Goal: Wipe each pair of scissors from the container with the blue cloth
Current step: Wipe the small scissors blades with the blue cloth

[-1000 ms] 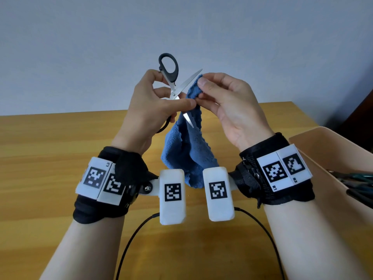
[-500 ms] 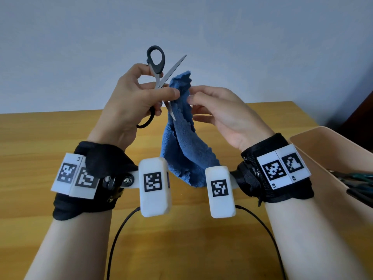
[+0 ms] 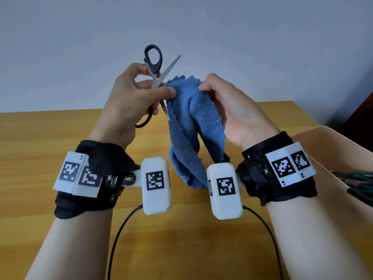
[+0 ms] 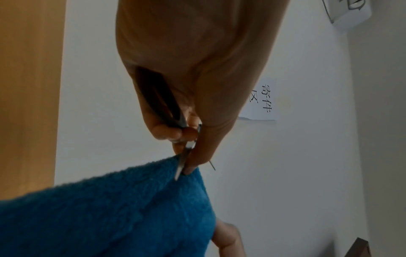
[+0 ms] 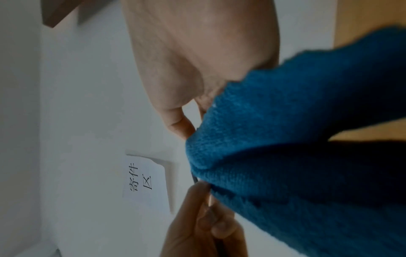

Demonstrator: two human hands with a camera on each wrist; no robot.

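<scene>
My left hand grips a pair of black-handled scissors near the pivot, held up above the table with the blades spread apart. One blade points up and right, the other points down against the blue cloth. My right hand holds the blue cloth by its upper edge, and the cloth hangs down between my wrists. In the left wrist view the lower blade lies on the cloth beside my left thumb. The right wrist view shows the cloth draped over my right fingers.
A beige container stands at the right edge of the wooden table, with several more scissors inside. Two black cables run from the wrist cameras toward me. A plain wall lies behind the table.
The scissors moved left and rose slightly with my left hand. My right hand shifted its hold, and the cloth now spreads wider beside the lower blade.
</scene>
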